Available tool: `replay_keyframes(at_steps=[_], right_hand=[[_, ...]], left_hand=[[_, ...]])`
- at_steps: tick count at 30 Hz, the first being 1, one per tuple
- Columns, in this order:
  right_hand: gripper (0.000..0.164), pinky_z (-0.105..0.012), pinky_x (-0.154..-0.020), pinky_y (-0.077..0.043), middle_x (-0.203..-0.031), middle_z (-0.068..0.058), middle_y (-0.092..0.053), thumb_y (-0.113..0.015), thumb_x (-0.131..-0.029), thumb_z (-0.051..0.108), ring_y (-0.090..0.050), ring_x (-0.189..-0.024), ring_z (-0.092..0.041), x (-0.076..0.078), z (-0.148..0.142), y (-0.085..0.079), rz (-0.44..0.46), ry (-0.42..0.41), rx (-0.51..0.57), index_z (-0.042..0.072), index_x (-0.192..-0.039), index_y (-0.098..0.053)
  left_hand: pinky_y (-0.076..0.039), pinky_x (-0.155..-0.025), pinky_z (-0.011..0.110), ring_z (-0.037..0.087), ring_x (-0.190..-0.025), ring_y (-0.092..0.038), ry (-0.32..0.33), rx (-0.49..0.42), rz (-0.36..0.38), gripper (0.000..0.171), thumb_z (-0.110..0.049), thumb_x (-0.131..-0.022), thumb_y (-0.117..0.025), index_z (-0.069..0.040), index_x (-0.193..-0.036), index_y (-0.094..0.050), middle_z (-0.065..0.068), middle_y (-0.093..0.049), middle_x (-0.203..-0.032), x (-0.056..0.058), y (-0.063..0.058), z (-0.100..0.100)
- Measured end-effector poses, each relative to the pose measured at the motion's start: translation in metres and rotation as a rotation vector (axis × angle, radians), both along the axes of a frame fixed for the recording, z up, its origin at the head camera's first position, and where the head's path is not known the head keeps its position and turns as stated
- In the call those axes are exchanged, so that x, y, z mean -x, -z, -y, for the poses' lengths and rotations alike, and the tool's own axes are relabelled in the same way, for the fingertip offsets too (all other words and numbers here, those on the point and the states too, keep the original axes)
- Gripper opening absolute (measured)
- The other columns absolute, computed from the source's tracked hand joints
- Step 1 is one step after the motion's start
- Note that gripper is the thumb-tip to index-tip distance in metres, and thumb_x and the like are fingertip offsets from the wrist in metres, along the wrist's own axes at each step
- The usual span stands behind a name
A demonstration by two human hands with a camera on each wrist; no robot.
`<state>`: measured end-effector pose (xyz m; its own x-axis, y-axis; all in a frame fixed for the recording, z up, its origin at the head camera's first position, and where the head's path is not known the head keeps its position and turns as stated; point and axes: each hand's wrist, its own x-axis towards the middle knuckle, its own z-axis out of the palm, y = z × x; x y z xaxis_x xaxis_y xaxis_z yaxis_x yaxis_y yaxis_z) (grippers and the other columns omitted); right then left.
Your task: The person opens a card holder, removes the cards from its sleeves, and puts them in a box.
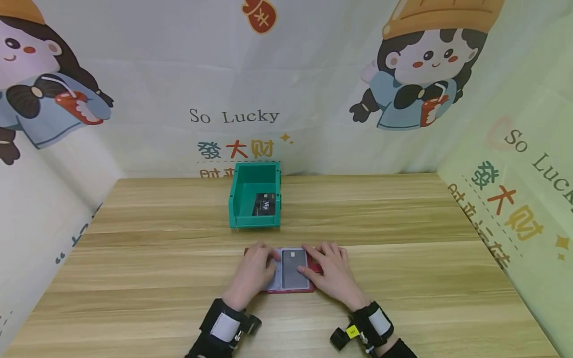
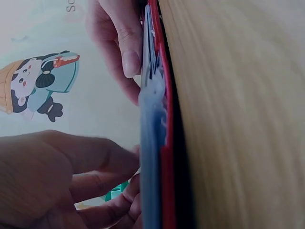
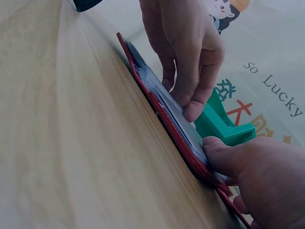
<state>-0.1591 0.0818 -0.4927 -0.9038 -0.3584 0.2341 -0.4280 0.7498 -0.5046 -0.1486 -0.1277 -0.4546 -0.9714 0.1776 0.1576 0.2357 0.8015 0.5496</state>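
Note:
A card holder booklet with a red cover (image 1: 291, 291) lies open on the table, its clear plastic pockets facing up. A grey card (image 1: 293, 275) with a chip shows in the right-hand pocket. Over the left page, my left hand (image 1: 254, 272) has its fingers curled at the plastic sleeve; exactly what the fingertips pinch is partly hidden. My right hand (image 1: 334, 276) grips the booklet's right side, the thumb (image 3: 217, 148) on top of the pocket and other fingers at the cover's edge. From the side, the stacked sleeves (image 2: 151, 109) look slightly uneven.
A teal plastic bin (image 1: 255, 222) stands behind the booklet, with a black VIP card (image 1: 264, 205) inside. The wooden table (image 1: 394, 219) is bordered by printed cloth walls (image 1: 313, 89) at the back and both sides.

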Motion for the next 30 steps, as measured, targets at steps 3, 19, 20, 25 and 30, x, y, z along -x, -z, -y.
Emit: replay_keyframes(at_steps=[3, 19, 20, 25, 30], right_hand=[[0.055, -0.038, -0.083, -0.025, -0.098, -0.001, -0.056, -0.072, -0.090, 0.041, -0.041, -0.092, -0.019, 0.0004, 0.0002, 0.0008, -0.003, 0.003, -0.005, 0.012, -0.136, -0.063], [0.058, -0.039, -0.085, -0.026, -0.100, -0.001, -0.056, -0.073, -0.088, 0.046, -0.042, -0.095, -0.021, 0.0016, 0.0009, 0.0018, 0.014, 0.007, -0.024, 0.015, -0.136, -0.063], [0.058, -0.039, -0.085, -0.025, -0.099, -0.001, -0.056, -0.073, -0.088, 0.046, -0.042, -0.095, -0.020, 0.0015, 0.0009, 0.0016, 0.016, 0.006, -0.025, 0.015, -0.136, -0.063], [0.058, -0.038, -0.084, -0.024, -0.096, 0.000, -0.051, -0.073, -0.089, 0.045, -0.039, -0.093, -0.020, 0.0010, 0.0012, 0.0003, 0.026, 0.001, -0.026, 0.016, -0.137, -0.063], [0.056, -0.037, -0.084, -0.024, -0.096, 0.001, -0.049, -0.073, -0.089, 0.045, -0.039, -0.093, -0.019, 0.0008, 0.0014, 0.0003, 0.015, -0.004, -0.039, 0.017, -0.137, -0.063]], left_hand=[[-0.052, -0.077, 0.039, 0.022, -0.085, -0.062, -0.031, -0.017, 0.037, 0.007, -0.008, -0.088, -0.072, -0.002, -0.085, -0.074, 0.010, -0.066, -0.089, 0.0027, 0.0005, -0.0014], [-0.036, -0.058, 0.021, 0.011, -0.067, -0.049, -0.041, -0.118, 0.149, 0.021, -0.023, -0.093, -0.071, -0.006, -0.080, -0.074, 0.000, -0.059, -0.071, 0.0091, -0.0014, -0.0018], [-0.035, -0.058, 0.021, 0.011, -0.067, -0.049, -0.043, -0.122, 0.149, 0.021, -0.023, -0.093, -0.071, -0.006, -0.080, -0.074, 0.000, -0.058, -0.070, 0.0090, -0.0014, -0.0018], [-0.032, -0.058, 0.021, 0.012, -0.067, -0.047, -0.045, -0.135, 0.149, 0.021, -0.023, -0.093, -0.071, -0.006, -0.080, -0.074, -0.001, -0.054, -0.068, 0.0096, -0.0006, -0.0015], [-0.031, -0.059, 0.021, 0.012, -0.067, -0.045, -0.039, -0.132, 0.152, 0.021, -0.022, -0.094, -0.071, -0.007, -0.080, -0.075, -0.002, -0.051, -0.067, 0.0104, 0.0009, -0.0013]])
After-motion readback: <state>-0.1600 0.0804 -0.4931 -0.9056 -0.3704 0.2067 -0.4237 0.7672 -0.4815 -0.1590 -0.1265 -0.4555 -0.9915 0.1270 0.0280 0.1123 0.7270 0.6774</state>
